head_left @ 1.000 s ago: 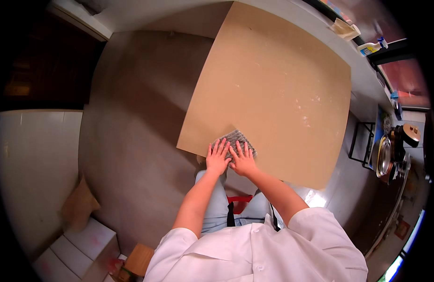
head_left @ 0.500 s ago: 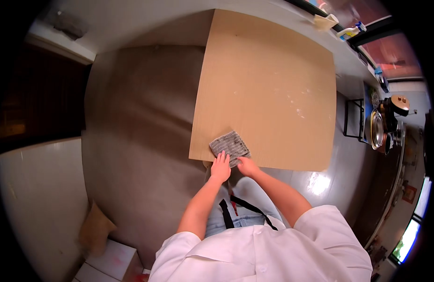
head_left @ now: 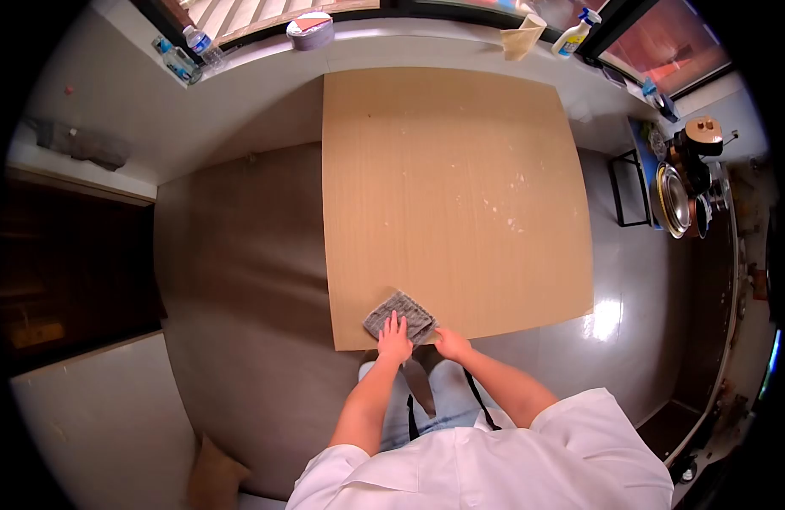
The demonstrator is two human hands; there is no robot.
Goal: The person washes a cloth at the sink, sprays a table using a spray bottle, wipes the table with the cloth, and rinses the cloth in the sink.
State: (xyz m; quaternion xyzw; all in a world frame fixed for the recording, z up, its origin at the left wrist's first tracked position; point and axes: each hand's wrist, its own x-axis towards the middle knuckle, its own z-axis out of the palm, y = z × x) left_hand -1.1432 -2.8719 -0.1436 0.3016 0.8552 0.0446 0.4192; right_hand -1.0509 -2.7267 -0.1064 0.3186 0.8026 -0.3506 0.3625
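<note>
A grey striped cloth (head_left: 399, 313) lies folded on the near edge of a wooden tabletop (head_left: 460, 187), turned like a diamond. My left hand (head_left: 394, 342) rests flat on the cloth, fingers stretched out and slightly apart. On the cloth's right corner, my right hand (head_left: 452, 344) is closed, its thumb and fingers at the cloth edge; the fingertips are partly hidden. White specks and smears dot the right half of the tabletop.
On the windowsill at the back stand a spray bottle (head_left: 577, 34), a round tin (head_left: 310, 32) and a plastic bottle (head_left: 204, 47). To the right, a rack holds metal bowls (head_left: 673, 200). Brown cardboard (head_left: 216, 476) is at lower left.
My view has tilted up, bringing the windowsill into sight. The cloth now lies more squarely as a diamond, with both hands still at it.
</note>
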